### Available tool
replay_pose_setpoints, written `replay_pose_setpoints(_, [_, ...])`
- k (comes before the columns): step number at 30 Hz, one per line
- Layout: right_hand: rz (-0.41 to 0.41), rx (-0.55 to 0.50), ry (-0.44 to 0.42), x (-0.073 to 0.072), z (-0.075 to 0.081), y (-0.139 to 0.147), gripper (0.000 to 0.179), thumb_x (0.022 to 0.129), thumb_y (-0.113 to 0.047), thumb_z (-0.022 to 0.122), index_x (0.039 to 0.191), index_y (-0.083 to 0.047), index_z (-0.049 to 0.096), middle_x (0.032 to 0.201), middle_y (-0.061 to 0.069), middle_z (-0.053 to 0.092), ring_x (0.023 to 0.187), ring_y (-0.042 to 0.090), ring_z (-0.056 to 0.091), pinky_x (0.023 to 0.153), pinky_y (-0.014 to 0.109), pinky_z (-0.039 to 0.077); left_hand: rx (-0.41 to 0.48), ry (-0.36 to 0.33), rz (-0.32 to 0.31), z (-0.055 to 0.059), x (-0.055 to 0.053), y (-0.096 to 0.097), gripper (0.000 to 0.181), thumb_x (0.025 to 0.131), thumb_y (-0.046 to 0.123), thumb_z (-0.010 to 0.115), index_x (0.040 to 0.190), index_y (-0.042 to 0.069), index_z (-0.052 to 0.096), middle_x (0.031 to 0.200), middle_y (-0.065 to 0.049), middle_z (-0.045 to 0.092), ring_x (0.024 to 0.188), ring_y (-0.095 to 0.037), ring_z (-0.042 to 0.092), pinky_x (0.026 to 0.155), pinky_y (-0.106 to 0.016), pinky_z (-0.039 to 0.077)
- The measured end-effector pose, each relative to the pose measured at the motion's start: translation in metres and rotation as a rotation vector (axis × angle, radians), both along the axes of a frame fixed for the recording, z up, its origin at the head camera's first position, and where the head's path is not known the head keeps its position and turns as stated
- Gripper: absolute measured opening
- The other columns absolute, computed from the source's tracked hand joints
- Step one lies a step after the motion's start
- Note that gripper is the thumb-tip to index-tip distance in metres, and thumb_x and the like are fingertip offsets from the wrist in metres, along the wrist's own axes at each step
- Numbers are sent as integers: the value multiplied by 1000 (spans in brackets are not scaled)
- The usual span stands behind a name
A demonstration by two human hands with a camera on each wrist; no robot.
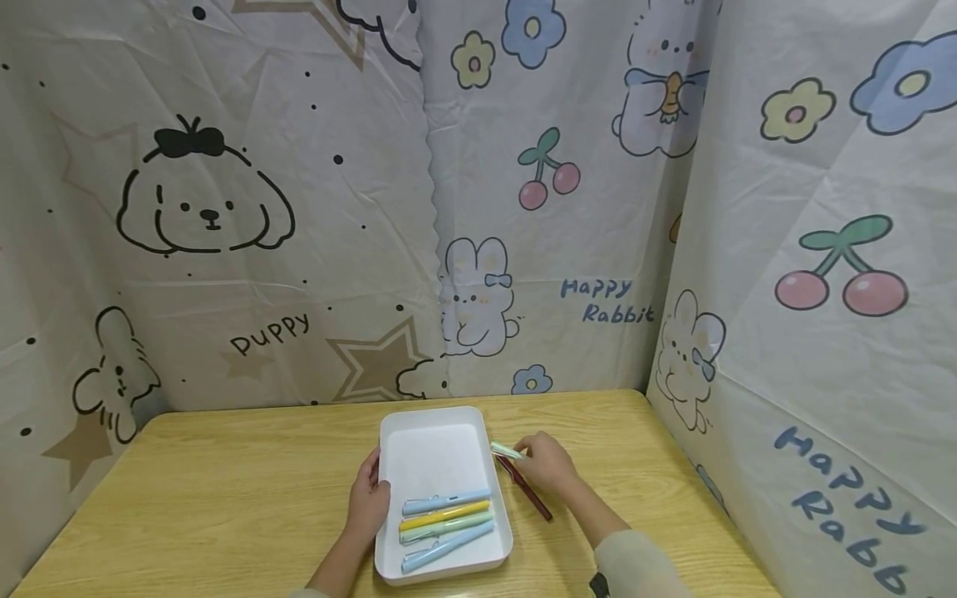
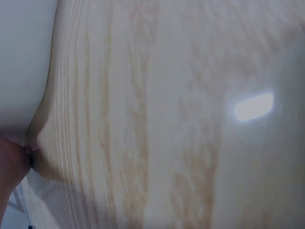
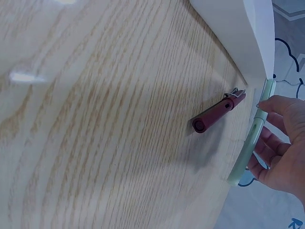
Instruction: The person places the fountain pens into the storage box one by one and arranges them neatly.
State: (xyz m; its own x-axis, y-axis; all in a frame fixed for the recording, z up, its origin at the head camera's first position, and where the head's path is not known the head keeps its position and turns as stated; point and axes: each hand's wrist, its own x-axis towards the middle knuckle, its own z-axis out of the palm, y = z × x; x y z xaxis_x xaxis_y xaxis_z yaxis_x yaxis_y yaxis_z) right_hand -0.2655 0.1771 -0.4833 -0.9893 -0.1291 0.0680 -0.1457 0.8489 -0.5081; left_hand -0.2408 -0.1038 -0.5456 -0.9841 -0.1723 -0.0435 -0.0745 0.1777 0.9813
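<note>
A white tray (image 1: 434, 448) stands on the table, with my left hand (image 1: 368, 502) gripping its left side. In the left wrist view only part of that hand (image 2: 13, 160) shows, against the tray wall (image 2: 24, 62). My right hand (image 1: 549, 463) pinches a light green pen (image 1: 507, 451) between thumb and fingers, just right of the tray. The right wrist view shows this pen (image 3: 252, 138) across the fingers. A dark red pen (image 1: 527, 490) with a metal clip lies on the table below that hand, beside the tray.
Inside the tray's near half lie several pens: a blue pen (image 1: 446, 501), a yellow pen (image 1: 444, 515), a green pen (image 1: 446, 527) and another blue pen (image 1: 449, 548). The wooden table (image 1: 247, 498) meets printed curtains (image 1: 299, 208) at its back and sides.
</note>
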Motion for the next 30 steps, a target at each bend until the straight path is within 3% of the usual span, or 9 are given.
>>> replay_pose_setpoints(18, [43, -10, 10, -6, 10, 2, 23, 78, -10, 61, 97, -4, 71, 69, 2, 52, 53, 11, 42, 42, 19, 32, 6, 3, 5, -4, -1, -1, 60, 90, -1, 32, 148, 3, 19, 153, -21, 23, 139, -39, 26, 112, -50, 29])
replay_pose_setpoints(23, [60, 9, 31, -6, 14, -1, 21, 77, -12, 63, 94, -7, 72, 78, 3, 54, 66, 14, 45, 51, 23, 36, 17, 26, 2, -1, 1, 0, 60, 89, -4, 32, 147, 0, 19, 153, -22, 22, 139, -39, 25, 113, -50, 28])
replay_pose_setpoints(30, [123, 2, 42, -7, 15, -5, 17, 79, -15, 66, 93, -7, 73, 79, 3, 56, 69, 14, 47, 55, 24, 39, 11, 27, 1, 0, 2, 0, 60, 89, -4, 33, 147, 0, 19, 153, -22, 23, 139, -39, 26, 113, -50, 28])
